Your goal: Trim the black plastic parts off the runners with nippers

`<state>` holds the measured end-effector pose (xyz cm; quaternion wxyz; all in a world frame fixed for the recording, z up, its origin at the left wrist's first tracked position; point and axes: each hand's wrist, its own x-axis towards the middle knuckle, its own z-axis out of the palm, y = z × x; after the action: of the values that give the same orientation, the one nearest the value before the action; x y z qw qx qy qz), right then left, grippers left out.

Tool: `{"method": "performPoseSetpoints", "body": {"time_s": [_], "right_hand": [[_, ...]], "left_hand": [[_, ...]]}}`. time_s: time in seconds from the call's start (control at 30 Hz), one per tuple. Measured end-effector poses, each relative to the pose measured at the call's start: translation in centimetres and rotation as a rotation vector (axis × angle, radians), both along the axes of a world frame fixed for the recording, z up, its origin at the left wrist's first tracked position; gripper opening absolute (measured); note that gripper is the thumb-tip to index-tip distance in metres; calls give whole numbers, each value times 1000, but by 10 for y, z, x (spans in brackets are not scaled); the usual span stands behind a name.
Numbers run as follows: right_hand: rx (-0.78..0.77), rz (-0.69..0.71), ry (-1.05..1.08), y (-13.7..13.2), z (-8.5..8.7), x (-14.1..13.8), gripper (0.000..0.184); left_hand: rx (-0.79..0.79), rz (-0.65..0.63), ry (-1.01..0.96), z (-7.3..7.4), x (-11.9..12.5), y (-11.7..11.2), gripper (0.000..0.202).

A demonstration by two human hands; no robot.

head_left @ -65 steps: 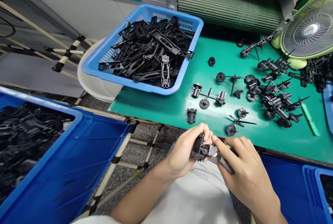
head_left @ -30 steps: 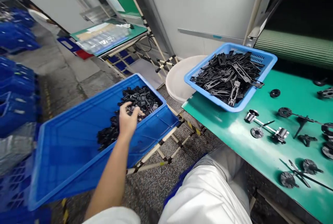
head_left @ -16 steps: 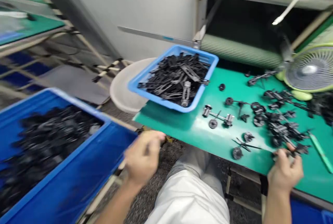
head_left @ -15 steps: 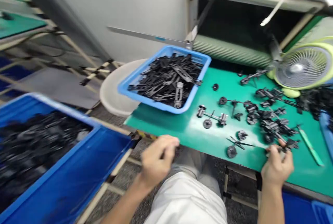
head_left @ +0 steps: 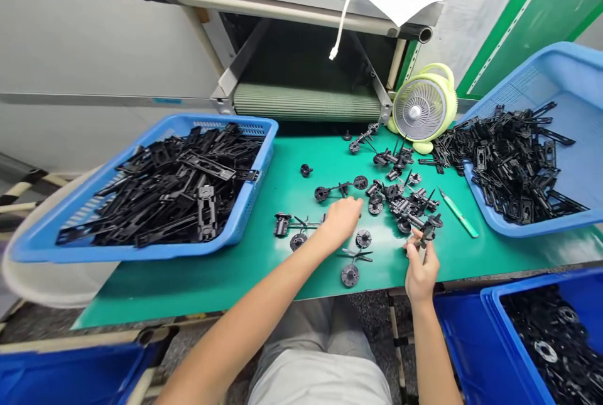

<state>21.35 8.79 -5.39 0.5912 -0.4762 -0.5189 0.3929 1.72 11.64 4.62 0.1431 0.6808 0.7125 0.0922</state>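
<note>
My left hand (head_left: 340,221) reaches over the green table (head_left: 245,264), its fingers curled over a black sprue part (head_left: 291,228) with small wheels and barrels. What the fingers grip is hidden under the hand. My right hand (head_left: 421,265) is near the table's front edge, pinching a small tool or part (head_left: 425,237) at the pile of loose black moulded pieces (head_left: 400,198). A single black wheel (head_left: 350,275) lies between the two hands.
A light blue basket (head_left: 245,204) full of long black parts stands on the left over a white tub (head_left: 56,279). Another light blue basket (head_left: 499,223) of black parts stands at right. A green fan (head_left: 423,110), a green knife (head_left: 459,220), dark blue crates (head_left: 475,342) below.
My left hand came back from the blue crate on the left and now reaches onto the table. My right hand stays at the pile. The view swung right.
</note>
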Motion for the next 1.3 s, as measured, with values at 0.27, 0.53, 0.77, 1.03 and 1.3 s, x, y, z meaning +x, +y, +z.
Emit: {"method": "performPoseSetpoints", "body": {"time_s": [0.27,0.53,0.77,1.03,1.3], "right_hand": [[-156,185,-35,-43,59,3,35],[-275,535,187,-107,112,-25,25],[-362,572,365,-117,108,-33,28],[-299,552,311,-125,107,-38,24],[-164,489,268,-128,113,-42,18]], "left_hand": [[102,196,-1068,38,-6,-104,39],[52,167,-1356,40,16,-167,36],[166,92,-1366,36,8,-179,38],[429,39,-1198,30,9,-190,38],[748,-276,-798,32,8,-185,32]]}}
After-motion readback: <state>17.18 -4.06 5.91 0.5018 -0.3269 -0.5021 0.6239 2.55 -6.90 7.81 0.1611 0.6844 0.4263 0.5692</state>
